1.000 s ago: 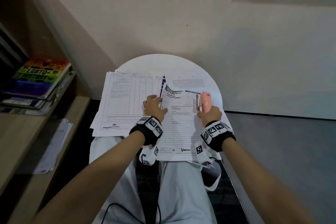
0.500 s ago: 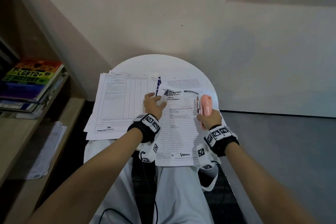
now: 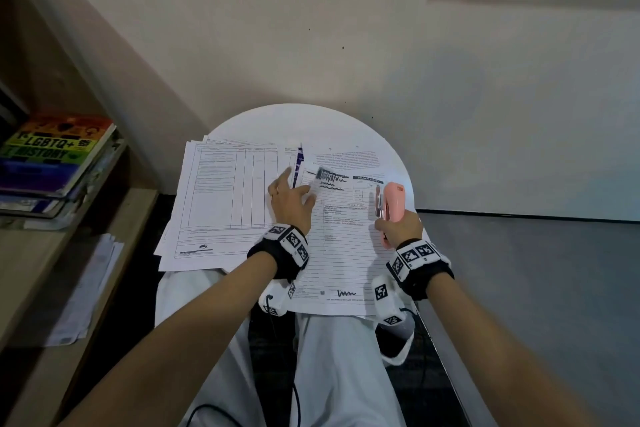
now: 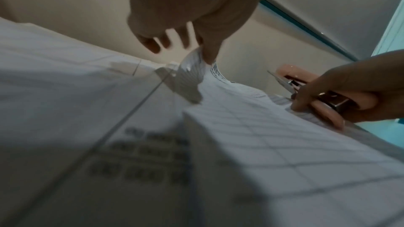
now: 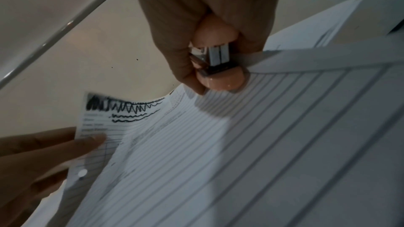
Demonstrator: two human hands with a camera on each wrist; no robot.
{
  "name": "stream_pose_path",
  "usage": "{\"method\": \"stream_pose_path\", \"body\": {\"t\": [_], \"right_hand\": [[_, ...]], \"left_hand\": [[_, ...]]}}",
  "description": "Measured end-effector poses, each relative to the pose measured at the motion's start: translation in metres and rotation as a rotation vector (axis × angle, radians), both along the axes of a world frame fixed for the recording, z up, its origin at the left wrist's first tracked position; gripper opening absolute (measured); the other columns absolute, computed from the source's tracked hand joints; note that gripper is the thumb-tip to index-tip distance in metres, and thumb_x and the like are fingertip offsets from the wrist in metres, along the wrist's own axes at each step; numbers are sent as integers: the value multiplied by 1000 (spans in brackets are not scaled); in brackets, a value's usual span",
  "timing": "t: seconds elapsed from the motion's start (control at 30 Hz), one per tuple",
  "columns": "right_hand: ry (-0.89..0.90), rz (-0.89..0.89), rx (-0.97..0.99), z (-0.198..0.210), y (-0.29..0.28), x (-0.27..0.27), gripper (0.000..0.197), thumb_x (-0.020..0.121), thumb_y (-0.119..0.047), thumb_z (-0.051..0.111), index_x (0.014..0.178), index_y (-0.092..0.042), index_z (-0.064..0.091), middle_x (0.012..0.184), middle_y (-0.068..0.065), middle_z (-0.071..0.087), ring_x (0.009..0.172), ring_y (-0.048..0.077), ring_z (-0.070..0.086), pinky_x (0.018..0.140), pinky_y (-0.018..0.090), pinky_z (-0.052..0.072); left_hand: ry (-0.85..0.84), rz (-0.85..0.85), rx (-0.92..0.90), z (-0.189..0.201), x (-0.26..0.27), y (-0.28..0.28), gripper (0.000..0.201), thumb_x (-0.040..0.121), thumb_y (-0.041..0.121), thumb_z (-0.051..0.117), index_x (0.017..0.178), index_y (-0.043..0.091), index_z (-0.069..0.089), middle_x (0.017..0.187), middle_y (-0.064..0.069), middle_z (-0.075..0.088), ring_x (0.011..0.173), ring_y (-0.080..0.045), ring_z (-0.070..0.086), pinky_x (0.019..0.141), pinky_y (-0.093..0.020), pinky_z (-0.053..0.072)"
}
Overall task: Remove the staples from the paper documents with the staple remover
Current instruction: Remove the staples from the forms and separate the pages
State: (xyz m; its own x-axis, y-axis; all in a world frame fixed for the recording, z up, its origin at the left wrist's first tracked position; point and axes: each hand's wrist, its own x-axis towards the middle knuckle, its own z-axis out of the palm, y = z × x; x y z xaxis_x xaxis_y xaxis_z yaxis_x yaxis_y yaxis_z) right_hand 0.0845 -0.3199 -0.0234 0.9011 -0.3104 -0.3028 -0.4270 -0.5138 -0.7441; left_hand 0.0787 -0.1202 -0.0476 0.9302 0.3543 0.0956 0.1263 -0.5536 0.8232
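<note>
A lined delivery form (image 3: 346, 246) lies on the right half of a small round white table (image 3: 311, 121). My left hand (image 3: 304, 192) pinches the form's top-left corner (image 4: 194, 63) and lifts it, thumb on top (image 5: 94, 139) and fingers beneath. Punch holes show in the lifted corner; I cannot make out a staple. My right hand (image 3: 398, 225) grips a pink staple remover (image 3: 393, 199) at the form's right edge, its metal end (image 5: 216, 58) facing the wrist camera and its pink base resting on the paper. The tool (image 4: 306, 78) is well to the right of the lifted corner.
A stack of printed table forms (image 3: 221, 198) covers the table's left half and overhangs its front edge. More sheets lie under the lined form. Books (image 3: 52, 156) and loose papers (image 3: 86, 288) sit on a wooden shelf at the left. A wall stands right behind the table.
My left hand has curled the form's top-left corner up off the pile and spread its fingers. The right hand has kept the pink tool at the form's right edge.
</note>
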Motion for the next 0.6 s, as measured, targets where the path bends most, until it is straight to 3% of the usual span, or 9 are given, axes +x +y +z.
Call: {"method": "stream_pose_path", "body": {"t": [0.13, 0.27, 0.37, 0.5, 0.6], "right_hand": [[-3, 10, 7, -2, -1, 2, 30, 77, -9, 71, 104, 4, 64, 86, 11, 58, 77, 25, 55, 67, 28, 45], [-2, 3, 15, -7, -4, 4, 31, 76, -9, 73, 102, 4, 65, 86, 11, 60, 79, 24, 57, 71, 32, 51], [-4, 4, 14, -9, -4, 5, 26, 75, -9, 73, 98, 1, 66, 86, 11, 61, 78, 25, 58, 73, 32, 53], [-3, 8, 9, -9, -5, 5, 18, 75, -10, 73, 85, -7, 59, 84, 11, 60, 76, 25, 57, 69, 29, 50], [-12, 8, 22, -8, -4, 4, 18, 75, -8, 73, 86, -8, 59, 83, 10, 61, 74, 25, 57, 58, 24, 47]], "left_hand": [[118, 13, -92, 5, 6, -2, 30, 91, 19, 60, 115, 1, 65, 139, -14, 45, 130, -30, 32, 105, -36, 28], [16, -50, 9, 2, 6, 0, 26, 91, 17, 60, 109, 2, 69, 133, -4, 53, 119, -27, 45, 96, -41, 43], [-24, -100, 141, 3, 4, 2, 23, 91, 17, 59, 105, 4, 71, 126, -2, 56, 112, -25, 47, 91, -40, 44], [-82, -101, 152, 4, 7, 4, 15, 88, 10, 59, 87, 1, 71, 121, -3, 53, 101, -24, 52, 83, -35, 49], [-85, -139, 152, 6, 9, 6, 18, 89, 10, 58, 98, 1, 71, 122, 0, 56, 95, -21, 59, 76, -29, 49]]}}
